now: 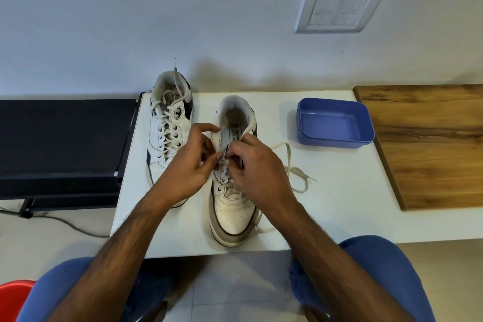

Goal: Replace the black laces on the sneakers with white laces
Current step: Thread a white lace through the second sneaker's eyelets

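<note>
Two white sneakers stand on a white table [326,217], toes toward me. The left sneaker [170,133] is fully threaded with a white lace, one end sticking up against the wall. The right sneaker [234,206] is partly threaded with a white lace [295,172], whose loose end curls on the table to its right. My left hand [188,162] grips the side of the right sneaker by the eyelets. My right hand [251,165] pinches the lace at an eyelet in the middle of the shoe. No black lace is visible.
An empty blue plastic tub [334,120] stands at the back right of the table. A wooden board [431,144] adjoins the table's right side. A black rack [62,144] stands to the left. A wall switch plate [339,9] hangs above. A red object [13,295] is at lower left.
</note>
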Motion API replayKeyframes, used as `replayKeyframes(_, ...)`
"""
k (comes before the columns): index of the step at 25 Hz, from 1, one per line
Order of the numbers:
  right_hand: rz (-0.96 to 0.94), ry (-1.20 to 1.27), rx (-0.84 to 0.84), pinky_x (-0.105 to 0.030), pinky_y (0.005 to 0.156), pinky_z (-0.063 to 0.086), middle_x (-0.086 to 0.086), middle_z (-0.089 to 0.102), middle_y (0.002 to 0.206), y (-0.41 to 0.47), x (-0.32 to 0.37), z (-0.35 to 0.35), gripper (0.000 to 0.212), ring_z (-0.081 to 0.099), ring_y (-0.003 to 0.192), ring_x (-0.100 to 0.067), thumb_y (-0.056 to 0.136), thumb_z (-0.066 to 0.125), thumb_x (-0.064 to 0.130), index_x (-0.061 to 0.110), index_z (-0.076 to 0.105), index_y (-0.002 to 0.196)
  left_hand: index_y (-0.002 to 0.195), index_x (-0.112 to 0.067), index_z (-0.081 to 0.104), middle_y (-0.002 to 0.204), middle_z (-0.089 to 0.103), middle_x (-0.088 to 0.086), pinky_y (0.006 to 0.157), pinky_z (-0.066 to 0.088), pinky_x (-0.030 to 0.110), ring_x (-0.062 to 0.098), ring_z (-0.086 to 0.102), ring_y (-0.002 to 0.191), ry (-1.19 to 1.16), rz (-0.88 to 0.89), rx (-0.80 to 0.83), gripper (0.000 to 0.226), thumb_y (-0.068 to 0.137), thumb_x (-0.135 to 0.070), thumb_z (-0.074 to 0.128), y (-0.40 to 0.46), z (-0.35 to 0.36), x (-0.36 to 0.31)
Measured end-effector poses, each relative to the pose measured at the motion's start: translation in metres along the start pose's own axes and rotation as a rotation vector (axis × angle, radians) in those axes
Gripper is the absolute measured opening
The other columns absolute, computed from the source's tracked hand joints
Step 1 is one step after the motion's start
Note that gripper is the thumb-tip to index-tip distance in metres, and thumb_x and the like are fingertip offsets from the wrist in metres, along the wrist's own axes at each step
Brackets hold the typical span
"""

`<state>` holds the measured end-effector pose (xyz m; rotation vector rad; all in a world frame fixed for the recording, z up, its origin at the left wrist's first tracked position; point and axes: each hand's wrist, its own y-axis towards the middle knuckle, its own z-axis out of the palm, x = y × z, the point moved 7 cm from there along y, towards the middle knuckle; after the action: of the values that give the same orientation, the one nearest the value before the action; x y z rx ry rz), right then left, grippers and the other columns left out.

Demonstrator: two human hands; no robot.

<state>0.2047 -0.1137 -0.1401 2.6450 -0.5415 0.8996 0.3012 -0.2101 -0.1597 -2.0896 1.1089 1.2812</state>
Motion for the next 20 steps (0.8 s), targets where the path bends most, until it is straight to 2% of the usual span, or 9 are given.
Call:
replayKeyframes(6,-0.023,0.022,0.008,-0.034,0.068,0.054,0.001,0.054,0.096,0.000,-0.001,0.005,0.004,0.055,0.079,-0.015,0.093,0.066,0.013,0.012,0.065,0.097,0.132,-0.034,0.035,0.085,0.060,0.005,0.075,0.057,0.050,0.025,0.069,0.081,-0.004,-0.007,0.000,0.051,0.099,-0.008,0.061,0.000,-0.001,0.001)
replayKeyframes(11,-0.035,0.054,0.012,-0.037,0.071,0.055,0.003,0.060,0.096,0.003,-0.008,0.004,0.006,0.057,0.084,-0.014,0.093,0.068,0.016,0.016,0.068,0.099,0.132,-0.036,0.038,0.083,0.060,-0.011,0.077,0.059,0.047,0.021,0.070,0.080,-0.018,-0.008,0.001,0.050,0.097,-0.012,0.065,0.000,-0.001,0.002)
replayKeyframes(14,0.018,0.092,0.005,-0.036,0.073,0.057,0.007,0.064,0.096,0.001,-0.009,0.005,0.009,0.060,0.085,-0.010,0.095,0.067,0.017,0.021,0.065,0.102,0.135,-0.032,0.037,0.087,0.062,-0.009,0.082,0.058,0.049,0.020,0.071,0.083,-0.031,0.000,0.023,0.047,0.100,-0.013,0.061,0.000,-0.003,0.004)
replayKeyframes(17,0.094,0.176,0.025,-0.033,0.074,0.059,0.012,0.069,0.096,0.000,-0.012,0.006,0.029,0.066,0.086,-0.006,0.093,0.069,0.013,0.032,0.052,0.105,0.138,-0.024,0.034,0.094,0.064,0.006,0.088,0.056,0.050,0.023,0.070,0.086,-0.171,-0.035,0.055,0.046,0.101,-0.010,0.057,-0.002,-0.005,0.011)
replayKeyframes(20,0.149,0.303,0.071,-0.022,0.075,0.057,0.011,0.071,0.098,0.001,-0.016,0.005,0.037,0.067,0.090,-0.001,0.093,0.069,0.009,0.036,0.048,0.105,0.124,-0.020,0.042,0.096,0.065,0.000,0.080,0.055,0.036,0.018,0.066,0.090,-0.079,-0.034,0.062,0.037,0.096,-0.027,0.066,-0.001,-0.008,0.012)
